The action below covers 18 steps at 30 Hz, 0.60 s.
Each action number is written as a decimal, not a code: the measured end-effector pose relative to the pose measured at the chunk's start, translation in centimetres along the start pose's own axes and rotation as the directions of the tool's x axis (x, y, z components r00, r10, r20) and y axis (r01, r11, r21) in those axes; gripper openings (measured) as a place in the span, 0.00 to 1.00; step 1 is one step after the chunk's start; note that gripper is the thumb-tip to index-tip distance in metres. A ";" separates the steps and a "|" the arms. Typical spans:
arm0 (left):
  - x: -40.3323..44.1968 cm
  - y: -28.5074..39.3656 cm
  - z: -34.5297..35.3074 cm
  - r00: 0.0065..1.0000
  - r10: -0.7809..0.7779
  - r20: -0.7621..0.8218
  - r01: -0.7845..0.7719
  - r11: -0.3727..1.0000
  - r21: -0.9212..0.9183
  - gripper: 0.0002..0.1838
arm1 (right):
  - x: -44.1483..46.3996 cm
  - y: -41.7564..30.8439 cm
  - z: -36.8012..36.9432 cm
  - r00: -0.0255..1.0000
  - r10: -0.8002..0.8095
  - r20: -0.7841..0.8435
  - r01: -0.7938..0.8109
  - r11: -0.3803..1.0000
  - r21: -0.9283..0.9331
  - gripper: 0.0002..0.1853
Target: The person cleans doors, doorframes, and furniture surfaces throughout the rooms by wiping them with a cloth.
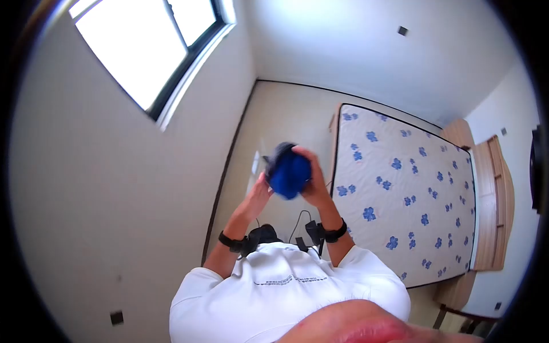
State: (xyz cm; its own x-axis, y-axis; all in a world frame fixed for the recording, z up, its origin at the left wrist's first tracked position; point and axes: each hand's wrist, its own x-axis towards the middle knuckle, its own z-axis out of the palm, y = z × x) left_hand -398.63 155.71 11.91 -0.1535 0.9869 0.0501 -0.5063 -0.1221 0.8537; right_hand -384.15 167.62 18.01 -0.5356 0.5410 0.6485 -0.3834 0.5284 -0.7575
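Note:
Out in front of my chest is a rounded blue and black object (290, 175), blurred by motion, which looks like a cap. My right hand (312, 176) grips its right side, with the fingers curled over the top edge. My left hand (261, 193) is at its lower left side, fingers raised against or close to the dark edge; whether they grip it is hard to make out. Black bands with small boxes are strapped round both wrists.
A mattress (400, 200) with blue flower patterns lies to the right, beside a wooden headboard (493, 206). A bright window (148, 51) is in the left wall. Black cables (297, 224) hang near my waist. A pale upright item (255, 162) shows behind my left hand.

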 end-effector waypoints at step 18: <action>53.0 6.7 -0.5 0.835 0.245 0.492 -0.550 0.405 0.731 0.49 | 28.1 33.6 -24.3 0.774 0.608 0.176 -0.578 0.566 0.588 0.29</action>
State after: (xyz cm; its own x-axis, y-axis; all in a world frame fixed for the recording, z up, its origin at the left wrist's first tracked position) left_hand -410.63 207.14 20.04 0.1654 0.8463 0.5064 0.4996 -0.5146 0.6968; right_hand -393.77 216.51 12.61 -0.7801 0.6251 0.0282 -0.3500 -0.3986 -0.8477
